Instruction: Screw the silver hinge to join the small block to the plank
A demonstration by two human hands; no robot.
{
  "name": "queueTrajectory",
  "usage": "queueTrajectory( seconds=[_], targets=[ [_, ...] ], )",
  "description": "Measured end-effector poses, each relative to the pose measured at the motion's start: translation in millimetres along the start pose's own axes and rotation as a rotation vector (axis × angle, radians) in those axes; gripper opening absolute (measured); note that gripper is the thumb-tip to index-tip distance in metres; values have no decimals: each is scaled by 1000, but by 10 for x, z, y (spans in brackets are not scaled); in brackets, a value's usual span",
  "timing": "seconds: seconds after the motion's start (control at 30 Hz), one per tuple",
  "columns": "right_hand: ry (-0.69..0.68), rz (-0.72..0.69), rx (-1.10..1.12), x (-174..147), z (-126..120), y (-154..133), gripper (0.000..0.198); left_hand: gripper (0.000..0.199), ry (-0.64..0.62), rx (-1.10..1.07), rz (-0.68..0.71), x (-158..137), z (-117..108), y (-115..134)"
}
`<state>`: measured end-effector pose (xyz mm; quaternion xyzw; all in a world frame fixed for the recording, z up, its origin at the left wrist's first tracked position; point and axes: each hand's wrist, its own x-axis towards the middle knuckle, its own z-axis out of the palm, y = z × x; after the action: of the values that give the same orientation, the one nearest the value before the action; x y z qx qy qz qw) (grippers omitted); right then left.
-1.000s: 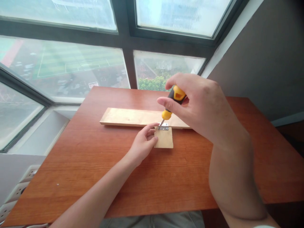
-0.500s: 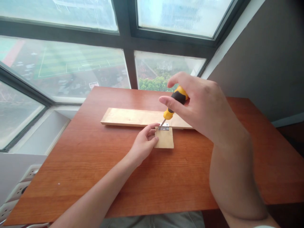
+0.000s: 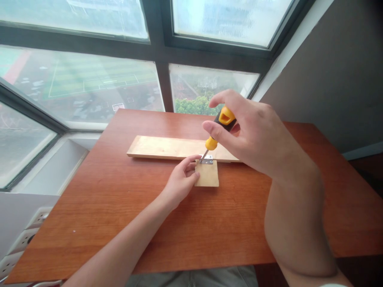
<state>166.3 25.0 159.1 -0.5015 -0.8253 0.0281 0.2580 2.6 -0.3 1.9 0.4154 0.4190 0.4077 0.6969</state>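
Note:
My right hand (image 3: 245, 131) grips a yellow and black screwdriver (image 3: 211, 143), its thumb and fingers around the handle. The shaft slants down to the left, its tip at the left end of a small metal hinge (image 3: 206, 162). That hinge bridges a long pale wooden board (image 3: 164, 147) and a small square wooden piece (image 3: 207, 175) on the near side. My left hand (image 3: 182, 179) pinches the left edge of the small piece, thumb on top and index finger by the hinge. The screw under the tip is too small to make out.
All of this rests on a reddish-brown wooden table (image 3: 119, 223). Large windows with a dark frame (image 3: 161, 52) rise behind its far edge. Power sockets (image 3: 22, 241) line the left side, and a grey wall (image 3: 338, 79) stands at right.
The screwdriver's handle has turned a little within my right hand, which has shifted slightly. The left hand, the hinge and both wooden pieces look unmoved.

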Motion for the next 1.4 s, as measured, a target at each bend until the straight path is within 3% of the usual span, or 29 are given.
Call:
queueTrajectory(
  seconds=[0.17, 0.33, 0.43, 0.63, 0.8, 0.9, 1.03, 1.17, 1.4],
  targets=[
    [-100, -124, 99, -44, -65, 4, 41, 50, 2, 11, 6, 0, -6, -17],
    [14, 15, -69, 10, 7, 25, 31, 49, -16, 2, 6, -5, -12, -16],
    [4, 19, 1, 11, -3, 10, 27, 49, -16, 4, 9, -1, -15, -28],
    [-136, -117, 166, -53, -82, -20, 48, 50, -23, 60, 54, 20, -27, -59],
    [-21, -45, -30, -13, -5, -10, 27, 49, -21, 89, 61, 15, -28, -47],
    [35, 50, -80, 15, 20, -10, 29, 48, -21, 90, 53, 8, -23, -35],
    [-40, 36, 25, -5, -43, -26, 26, 48, -27, 72, 55, 13, -26, -46],
    [-111, -62, 112, -48, -113, -28, 46, 49, -17, 63, 54, 21, -30, -63],
    [-13, 21, -65, -9, -38, 14, 31, 49, -14, 74, 34, 2, -16, -21]
  ],
)
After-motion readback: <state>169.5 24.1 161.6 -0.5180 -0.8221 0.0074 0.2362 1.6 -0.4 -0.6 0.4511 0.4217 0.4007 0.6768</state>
